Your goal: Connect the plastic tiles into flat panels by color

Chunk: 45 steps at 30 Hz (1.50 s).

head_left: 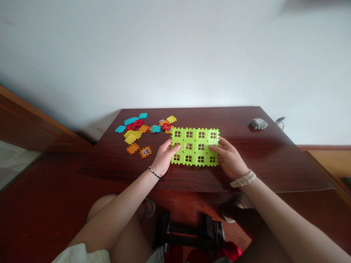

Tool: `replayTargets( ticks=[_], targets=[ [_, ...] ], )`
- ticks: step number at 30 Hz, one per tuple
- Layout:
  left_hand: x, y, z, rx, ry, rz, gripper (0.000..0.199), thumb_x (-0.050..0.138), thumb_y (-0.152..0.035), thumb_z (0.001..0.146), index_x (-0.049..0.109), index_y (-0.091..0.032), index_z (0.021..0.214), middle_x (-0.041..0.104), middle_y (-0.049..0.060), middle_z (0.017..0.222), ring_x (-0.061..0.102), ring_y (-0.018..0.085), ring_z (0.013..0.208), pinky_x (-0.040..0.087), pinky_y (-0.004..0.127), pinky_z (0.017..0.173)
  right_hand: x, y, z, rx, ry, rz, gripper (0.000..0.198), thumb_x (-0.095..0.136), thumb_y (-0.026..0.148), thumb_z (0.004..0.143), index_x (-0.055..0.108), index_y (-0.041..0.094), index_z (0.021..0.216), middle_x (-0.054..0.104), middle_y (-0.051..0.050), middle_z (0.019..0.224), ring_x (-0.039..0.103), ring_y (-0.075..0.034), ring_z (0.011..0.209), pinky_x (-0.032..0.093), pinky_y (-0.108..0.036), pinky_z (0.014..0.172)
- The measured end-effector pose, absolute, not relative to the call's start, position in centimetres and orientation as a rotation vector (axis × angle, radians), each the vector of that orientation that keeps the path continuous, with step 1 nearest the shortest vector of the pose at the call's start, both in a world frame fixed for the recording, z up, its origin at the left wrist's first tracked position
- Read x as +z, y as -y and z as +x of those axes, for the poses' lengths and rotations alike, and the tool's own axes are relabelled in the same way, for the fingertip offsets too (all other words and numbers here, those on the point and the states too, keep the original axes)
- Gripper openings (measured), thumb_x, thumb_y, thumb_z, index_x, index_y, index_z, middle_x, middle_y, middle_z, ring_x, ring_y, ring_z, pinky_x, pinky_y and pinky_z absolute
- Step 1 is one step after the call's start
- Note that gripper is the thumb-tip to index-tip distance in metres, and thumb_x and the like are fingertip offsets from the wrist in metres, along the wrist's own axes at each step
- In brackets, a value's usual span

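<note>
A lime-green panel of interlocking window tiles (195, 147), joined in rows with notched edges, is held up in front of me over the table. My left hand (165, 156) grips its left edge, thumb on the front face. At the opposite edge my right hand (229, 157) pinches it the same way, with the fingers mostly hidden behind. The panel stands tilted toward me, and its window openings show the dark tabletop through them.
Loose notched tiles lie at the table's left: blue tiles (131, 121), yellow tiles (132, 137), an orange tile (133, 148) and red tiles (131, 126). A grey pile of tiles (258, 124) sits far right on the dark wooden table (236, 128). Behind is a white wall (189, 54).
</note>
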<state>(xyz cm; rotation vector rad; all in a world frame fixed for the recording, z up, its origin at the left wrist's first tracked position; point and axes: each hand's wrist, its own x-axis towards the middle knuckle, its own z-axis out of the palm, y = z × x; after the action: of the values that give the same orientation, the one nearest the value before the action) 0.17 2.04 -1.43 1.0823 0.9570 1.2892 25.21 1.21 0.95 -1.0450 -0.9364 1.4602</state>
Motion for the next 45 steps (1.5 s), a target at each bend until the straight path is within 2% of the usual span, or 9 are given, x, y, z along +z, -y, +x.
replayTargets(
  ticks=[7, 13, 19, 23, 29, 34, 38, 45],
  targets=[
    [-1.2, -1.9, 0.2, 1.295, -1.063, 1.185, 0.036, 0.085, -0.042, 0.088, 0.076, -0.02, 0.115, 0.078, 0.008, 0.113, 0.069, 0.026, 0.106, 0.051, 0.037, 0.097, 0.5, -1.1, 25.3, 1.312, 1.045, -1.112, 0.046, 0.095, 0.046, 0.077, 0.073, 0.027, 0.112, 0.083, -0.005, 0.105, 0.078, -0.028, 0.095, 0.063, -0.046, 0.086],
    [-1.1, -1.8, 0.3, 1.288, -1.056, 1.164, 0.035, 0.085, -0.041, 0.087, 0.077, -0.02, 0.114, 0.078, 0.008, 0.112, 0.069, 0.025, 0.102, 0.052, 0.034, 0.09, 0.7, -0.9, 25.2, 1.264, 1.051, -1.133, 0.044, 0.095, 0.046, 0.077, 0.073, 0.027, 0.11, 0.083, -0.006, 0.107, 0.077, -0.028, 0.094, 0.064, -0.045, 0.083],
    [-1.6, -1.8, 0.4, 1.278, -0.981, 1.087, 0.036, 0.09, -0.038, 0.084, 0.077, -0.019, 0.112, 0.077, 0.008, 0.113, 0.069, 0.025, 0.109, 0.051, 0.036, 0.099, 1.2, -0.7, 24.9, 1.475, 0.933, -1.103, 0.054, 0.097, 0.044, 0.074, 0.073, 0.026, 0.119, 0.083, -0.009, 0.119, 0.08, -0.031, 0.101, 0.066, -0.048, 0.089],
    [-1.5, -1.6, 0.5, 1.257, -0.924, 0.973, 0.039, 0.092, -0.036, 0.082, 0.077, -0.019, 0.114, 0.078, 0.008, 0.117, 0.07, 0.024, 0.112, 0.052, 0.037, 0.103, 1.5, -0.4, 24.6, 1.586, 0.907, -1.109, 0.05, 0.097, 0.043, 0.074, 0.077, 0.022, 0.114, 0.082, -0.014, 0.121, 0.081, -0.034, 0.103, 0.067, -0.049, 0.089],
    [-0.7, -1.3, 0.5, 1.061, -0.696, 0.782, 0.043, 0.092, -0.036, 0.082, 0.075, -0.021, 0.119, 0.08, 0.009, 0.116, 0.077, 0.025, 0.101, 0.06, 0.04, 0.091, 2.6, 0.0, 24.6, 1.722, 0.901, -1.024, 0.048, 0.097, 0.044, 0.073, 0.079, 0.022, 0.112, 0.082, -0.014, 0.122, 0.081, -0.035, 0.103, 0.068, -0.051, 0.092],
    [-0.6, -0.8, 0.6, 1.012, -0.617, 0.775, 0.043, 0.09, -0.037, 0.086, 0.074, -0.022, 0.122, 0.08, 0.01, 0.121, 0.078, 0.027, 0.105, 0.061, 0.039, 0.091, 2.7, 0.3, 24.5, 1.778, 0.945, -0.962, 0.049, 0.093, 0.048, 0.076, 0.079, 0.023, 0.116, 0.082, -0.014, 0.124, 0.08, -0.037, 0.107, 0.066, -0.055, 0.096],
    [-0.7, -0.6, 0.7, 0.986, -0.604, 0.775, 0.046, 0.093, -0.034, 0.082, 0.074, -0.02, 0.121, 0.08, 0.012, 0.123, 0.078, 0.028, 0.106, 0.062, 0.041, 0.092, 2.4, 0.3, 24.4, 1.769, 0.912, -0.967, 0.046, 0.094, 0.044, 0.076, 0.079, 0.023, 0.114, 0.082, -0.013, 0.121, 0.08, -0.036, 0.107, 0.065, -0.054, 0.099],
    [-0.3, 0.1, 1.4, 0.951, -0.55, 0.724, 0.048, 0.096, -0.03, 0.079, 0.073, -0.016, 0.119, 0.081, 0.012, 0.117, 0.08, 0.023, 0.096, 0.063, 0.032, 0.087, 1.3, 0.7, 24.0, 1.905, 0.85, -0.846, 0.047, 0.094, 0.041, 0.076, 0.078, 0.023, 0.116, 0.084, -0.011, 0.117, 0.081, -0.031, 0.098, 0.064, -0.051, 0.099]
  ],
)
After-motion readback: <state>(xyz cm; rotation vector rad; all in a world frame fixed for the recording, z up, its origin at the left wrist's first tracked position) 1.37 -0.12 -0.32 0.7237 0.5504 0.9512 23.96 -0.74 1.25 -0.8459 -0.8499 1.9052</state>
